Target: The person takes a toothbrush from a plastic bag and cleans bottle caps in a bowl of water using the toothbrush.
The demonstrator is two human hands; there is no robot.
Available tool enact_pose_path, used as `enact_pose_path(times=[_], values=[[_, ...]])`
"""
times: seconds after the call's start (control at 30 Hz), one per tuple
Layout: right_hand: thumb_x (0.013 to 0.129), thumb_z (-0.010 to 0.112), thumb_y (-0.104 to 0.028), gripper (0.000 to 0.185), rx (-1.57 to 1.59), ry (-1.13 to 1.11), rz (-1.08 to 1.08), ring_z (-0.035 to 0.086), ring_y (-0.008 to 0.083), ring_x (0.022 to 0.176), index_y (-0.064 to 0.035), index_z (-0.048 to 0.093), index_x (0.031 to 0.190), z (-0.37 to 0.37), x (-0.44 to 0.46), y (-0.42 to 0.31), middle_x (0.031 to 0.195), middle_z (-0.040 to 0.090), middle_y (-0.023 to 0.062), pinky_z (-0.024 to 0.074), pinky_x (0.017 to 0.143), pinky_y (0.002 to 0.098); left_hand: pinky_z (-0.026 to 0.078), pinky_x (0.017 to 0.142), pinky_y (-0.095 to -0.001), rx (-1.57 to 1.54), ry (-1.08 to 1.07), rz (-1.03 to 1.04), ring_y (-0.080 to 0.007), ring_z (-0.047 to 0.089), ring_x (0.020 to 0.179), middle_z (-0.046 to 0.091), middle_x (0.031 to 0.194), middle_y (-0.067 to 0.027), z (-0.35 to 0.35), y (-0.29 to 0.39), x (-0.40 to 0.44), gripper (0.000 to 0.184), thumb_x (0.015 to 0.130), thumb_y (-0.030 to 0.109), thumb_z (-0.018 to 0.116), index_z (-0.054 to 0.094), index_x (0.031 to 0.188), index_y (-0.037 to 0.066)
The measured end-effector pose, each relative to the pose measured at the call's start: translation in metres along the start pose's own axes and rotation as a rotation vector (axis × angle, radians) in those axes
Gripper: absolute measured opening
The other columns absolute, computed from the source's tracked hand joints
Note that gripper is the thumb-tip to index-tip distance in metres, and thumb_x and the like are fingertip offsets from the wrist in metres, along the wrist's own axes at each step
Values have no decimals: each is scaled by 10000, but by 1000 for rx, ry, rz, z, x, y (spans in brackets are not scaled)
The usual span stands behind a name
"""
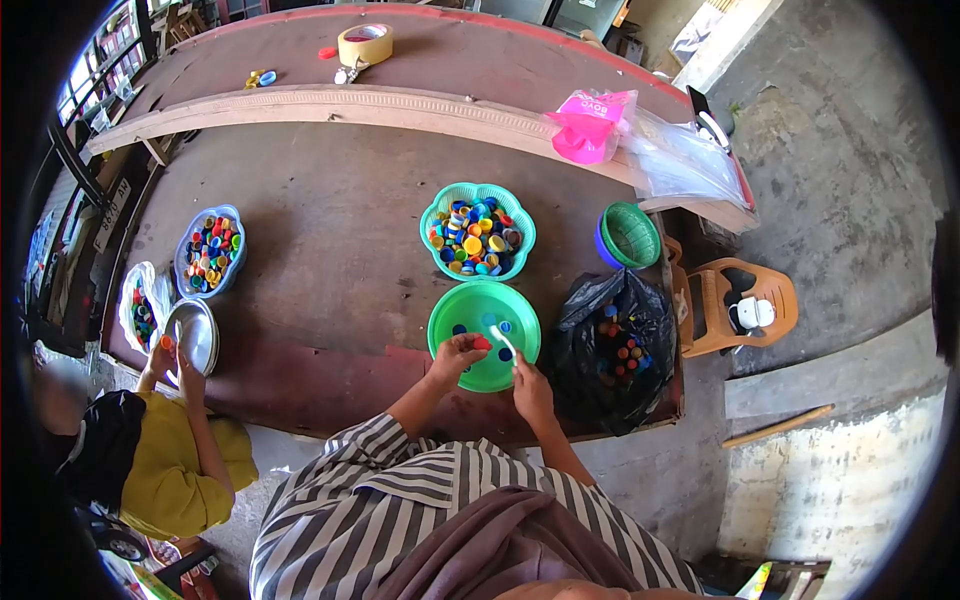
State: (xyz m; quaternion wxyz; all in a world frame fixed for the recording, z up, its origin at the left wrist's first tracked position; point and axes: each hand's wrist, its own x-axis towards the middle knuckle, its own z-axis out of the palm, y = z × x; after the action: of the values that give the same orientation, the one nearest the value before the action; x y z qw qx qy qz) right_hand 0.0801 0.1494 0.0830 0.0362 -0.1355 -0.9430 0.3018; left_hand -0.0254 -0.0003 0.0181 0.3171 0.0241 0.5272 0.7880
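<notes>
Over the green basin (484, 378), my left hand (457, 356) is closed on a red bottle cap (482, 343). My right hand (531, 386) grips a white brush (500, 337), whose head points up and left, close to the red cap. Several blue caps (505, 327) lie in the basin. Just beyond it stands a scalloped turquoise basket (430, 222) full of mixed coloured caps (473, 244). To the right, a black plastic bag (573, 345) is open, with red and blue caps (623, 353) inside.
At the left, a co-worker's hands (165, 368) hold an orange cap near metal bowls (205, 335), a blue basket (183, 262) and a white bag (130, 300). Stacked green and blue baskets (631, 236) stand right. A wooden beam (400, 108) crosses behind, with tape (365, 46) and a pink packet (590, 127).
</notes>
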Motion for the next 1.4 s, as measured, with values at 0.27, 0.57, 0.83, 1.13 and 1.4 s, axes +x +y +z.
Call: enact_pose_path(times=[0.27,0.57,0.83,1.13,1.4], values=[[905,496,-147,367,-60,-13,63,605,371,816,-64,503,1262,-1,8,8,912,614,195,468,696,444,503,865,-311,-255,-19,-97,-220,613,984,603,1052,-124,1,-2,0,299,910,160,572,495,1131,-26],[914,486,-145,356,52,20,33,598,388,841,-27,502,1249,11,-1,5,940,608,228,470,709,434,488,913,-366,-491,-132,-180,-258,580,1071,548,1193,-173,18,14,-9,331,956,277,490,447,1146,10],[911,480,-147,378,110,-8,113,580,413,921,-30,479,1271,7,-4,1,1006,600,252,463,758,463,444,985,-411,-471,-123,-181,-284,540,1136,502,1265,-205,13,3,-4,358,974,281,439,426,1192,-3],[913,473,-132,388,57,119,-85,614,369,780,-35,467,1289,17,-7,8,864,607,230,467,679,427,467,942,-377,-466,-108,-169,-262,560,1111,561,1178,-160,11,4,-9,316,952,316,492,446,1098,40],[912,475,-134,377,97,22,26,610,393,800,-42,481,1277,12,-8,5,887,607,241,471,685,438,466,946,-380,-454,-107,-147,-287,555,1114,545,1198,-184,10,1,-8,296,960,303,478,437,1089,40]])
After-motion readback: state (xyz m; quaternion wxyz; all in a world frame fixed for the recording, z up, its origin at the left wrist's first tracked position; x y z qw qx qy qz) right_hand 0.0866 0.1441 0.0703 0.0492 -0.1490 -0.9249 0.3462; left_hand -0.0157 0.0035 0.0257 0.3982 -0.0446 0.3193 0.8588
